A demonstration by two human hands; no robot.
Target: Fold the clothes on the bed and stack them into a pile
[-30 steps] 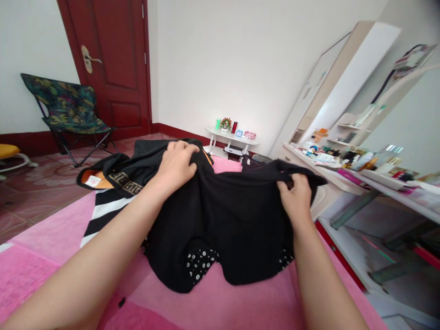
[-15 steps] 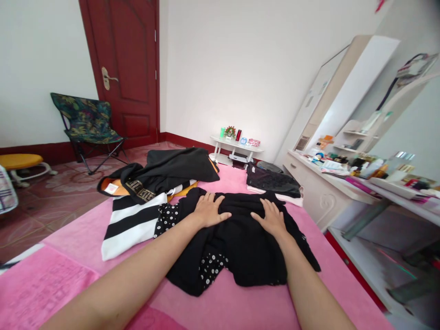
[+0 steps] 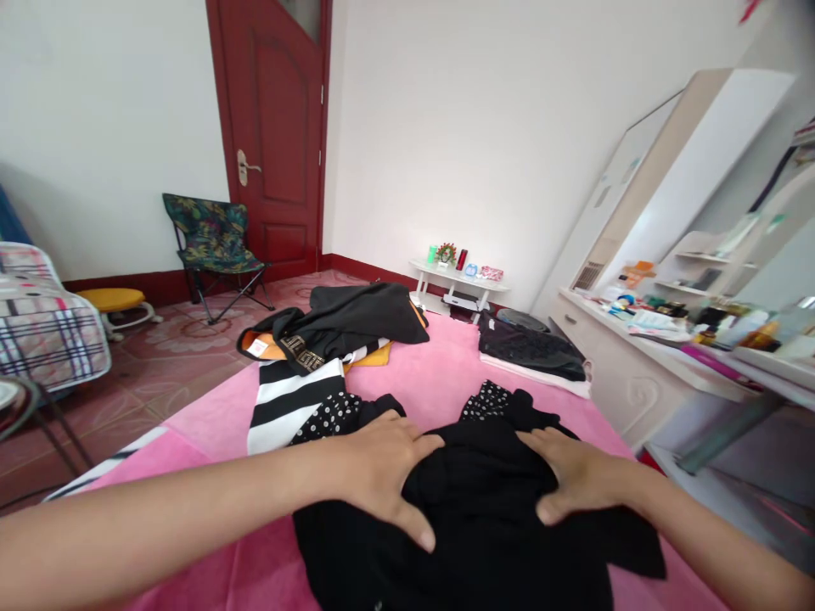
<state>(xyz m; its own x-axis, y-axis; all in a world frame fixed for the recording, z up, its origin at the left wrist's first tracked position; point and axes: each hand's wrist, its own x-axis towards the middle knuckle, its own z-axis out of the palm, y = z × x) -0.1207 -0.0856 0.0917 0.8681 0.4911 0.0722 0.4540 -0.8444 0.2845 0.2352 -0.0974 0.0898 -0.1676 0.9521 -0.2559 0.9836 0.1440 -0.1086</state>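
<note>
A black garment (image 3: 490, 526) with white-dotted black trim lies bunched on the pink bedspread (image 3: 439, 348), close to me. My left hand (image 3: 388, 471) rests on its left side, thumb stretched away from the fingers; some fingertips are hidden. On the right side, my right hand (image 3: 573, 467) touches the cloth with thumb and fingers apart. Ridges of fabric rise between the two hands. Dotted cloth (image 3: 487, 399) shows past the far edge. Beside my left hand lies a black-and-white striped garment (image 3: 289, 403), partly under another dotted piece (image 3: 328, 416).
A black garment with orange lining (image 3: 366, 318) lies at the bed's far left. Folded dark clothes (image 3: 528, 348) lie at the far right. Beyond are a low white table (image 3: 458, 276), a folding chair (image 3: 213, 233), a yellow stool (image 3: 111, 299) and a cluttered dresser (image 3: 662, 339).
The black garment has come nearer to me and bunched up, with dotted cloth now showing at its far edge. Both hands came nearer with it. The view has turned left.
</note>
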